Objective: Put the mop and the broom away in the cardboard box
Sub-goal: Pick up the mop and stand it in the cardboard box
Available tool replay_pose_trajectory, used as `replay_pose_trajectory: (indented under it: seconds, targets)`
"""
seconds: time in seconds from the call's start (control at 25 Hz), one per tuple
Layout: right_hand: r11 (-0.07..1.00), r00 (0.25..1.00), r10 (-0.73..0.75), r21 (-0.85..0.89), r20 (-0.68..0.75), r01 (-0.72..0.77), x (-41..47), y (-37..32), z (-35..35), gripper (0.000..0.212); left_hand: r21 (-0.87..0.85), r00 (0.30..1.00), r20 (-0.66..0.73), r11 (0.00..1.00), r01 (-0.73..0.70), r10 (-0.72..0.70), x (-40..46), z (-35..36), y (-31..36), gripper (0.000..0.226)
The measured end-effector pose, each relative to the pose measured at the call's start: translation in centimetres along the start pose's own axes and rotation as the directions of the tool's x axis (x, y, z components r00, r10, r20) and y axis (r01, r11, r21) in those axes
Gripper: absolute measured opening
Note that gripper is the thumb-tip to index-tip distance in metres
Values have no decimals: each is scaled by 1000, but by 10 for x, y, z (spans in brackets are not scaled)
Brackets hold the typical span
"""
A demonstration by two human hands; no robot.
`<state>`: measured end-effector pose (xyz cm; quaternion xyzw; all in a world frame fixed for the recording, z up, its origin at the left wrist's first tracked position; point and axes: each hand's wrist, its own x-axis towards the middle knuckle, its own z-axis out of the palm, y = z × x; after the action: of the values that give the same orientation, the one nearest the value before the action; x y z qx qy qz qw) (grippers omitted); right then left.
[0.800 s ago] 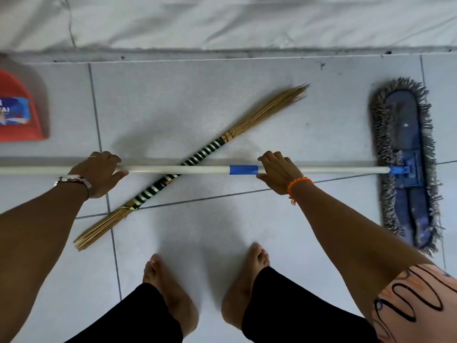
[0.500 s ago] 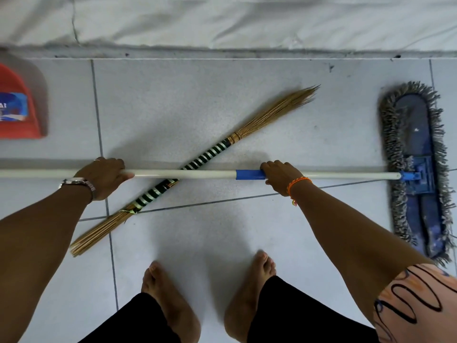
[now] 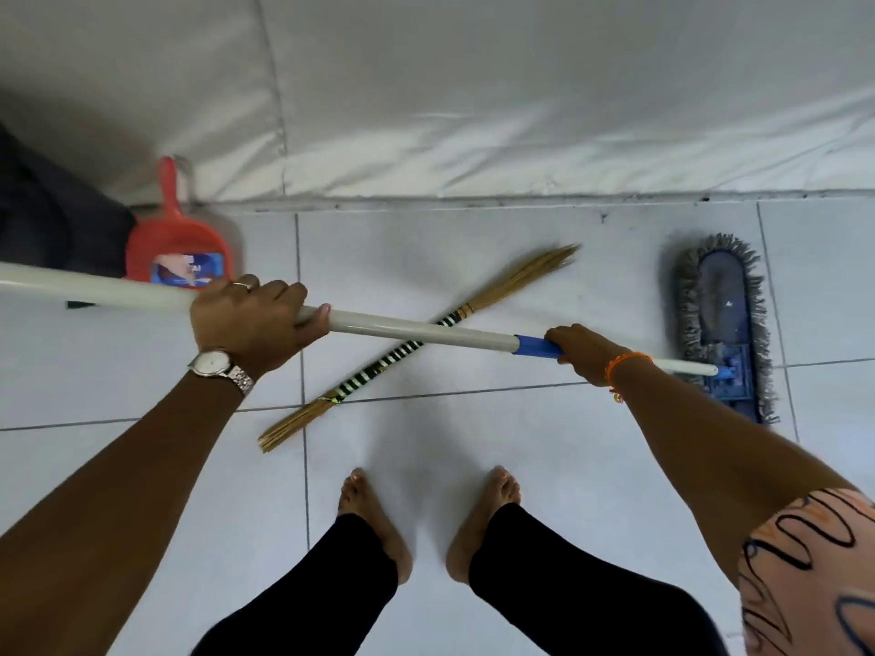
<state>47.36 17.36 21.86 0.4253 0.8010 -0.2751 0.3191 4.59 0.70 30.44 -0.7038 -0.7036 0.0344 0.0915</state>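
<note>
The mop has a long white handle with a blue collar and a flat blue head with grey fringe on the floor at the right. My left hand grips the handle near its left part, raised off the floor. My right hand grips it just right of the blue collar, lower down. The handle slopes down to the right. A stick broom with a black-and-white striped grip lies diagonally on the tiles under the handle. No cardboard box is in view.
A red dustpan leans at the wall on the left, beside a dark object. A white wall runs along the far side of the tiled floor. My bare feet stand just behind the broom.
Both hands have lifted the mop handle off the floor, the left end rising higher. The view has pulled back and up, showing more wall. The broom has not moved.
</note>
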Motion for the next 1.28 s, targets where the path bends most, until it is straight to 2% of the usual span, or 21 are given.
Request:
replay_pose_trajectory:
  seconds: [0.08, 0.12, 0.16, 0.24, 0.28, 0.36, 0.44, 0.48, 0.52, 0.64, 0.68, 0.72, 0.8, 1.0, 1.12, 1.28]
  targets:
    - [999, 999, -7, 31, -41, 8, -49, -21, -47, 23, 70, 978, -208, 997, 10, 5, 23, -93, -13, 45]
    - [998, 997, -15, 52, -69, 19, -71, -32, -69, 21, 94, 942, -335, 995, 18, 15, 37, -138, -22, 42]
    - [996, 995, -15, 82, -101, 23, -93, -44, -93, 18, 96, 891, -454, 995, 35, 13, 52, -184, -32, 39]
    - [987, 981, -3, 156, -193, 34, -141, -70, -148, 17, 16, 769, -634, 992, 126, -87, 89, -271, -49, 28]
    - [979, 969, 1, 200, -246, 49, -160, -83, -170, 17, -63, 709, -684, 982, 176, -171, 109, -307, -54, 24]
    - [961, 939, -17, 255, -343, 110, -206, -113, -221, 12, -313, 560, -734, 923, 222, -384, 145, -396, -58, 52]
    - [946, 905, -32, 281, -425, 165, -246, -142, -262, 7, -611, 408, -701, 788, 77, -584, 177, -477, -47, 75]
    - [935, 887, -30, 301, -462, 188, -261, -156, -280, 6, -738, 405, -622, 675, -16, -670, 191, -515, -41, 73]
    - [921, 871, -18, 332, -491, 206, -272, -171, -293, 6, -831, 469, -522, 548, -91, -713, 202, -546, -34, 61]
    - [864, 827, 26, 429, -561, 264, -298, -215, -324, 10, -962, 710, -270, 163, -217, -650, 215, -631, -20, 16]
    - [843, 822, 28, 456, -569, 287, -302, -230, -331, 8, -968, 751, -227, 57, -245, -620, 218, -651, -21, 12]
    - [826, 820, 14, 468, -573, 313, -308, -247, -338, 6, -965, 766, -213, 9, -261, -606, 214, -670, -26, 15]
    - [799, 822, -23, 484, -569, 357, -316, -281, -347, 6, -955, 764, -240, 5, -296, -599, 202, -695, -37, 22]
    - [756, 805, -112, 476, -583, 449, -323, -382, -357, 13, -947, 740, -291, 74, -312, -606, 153, -723, -101, 28]
    - [767, 797, -174, 428, -578, 478, -323, -459, -350, 17, -945, 723, -293, 76, -317, -626, 102, -728, -162, 34]
    - [718, 820, -176, 500, -544, 485, -321, -563, -333, 12, -947, 719, -290, 83, -309, -632, 28, -719, -247, 35]
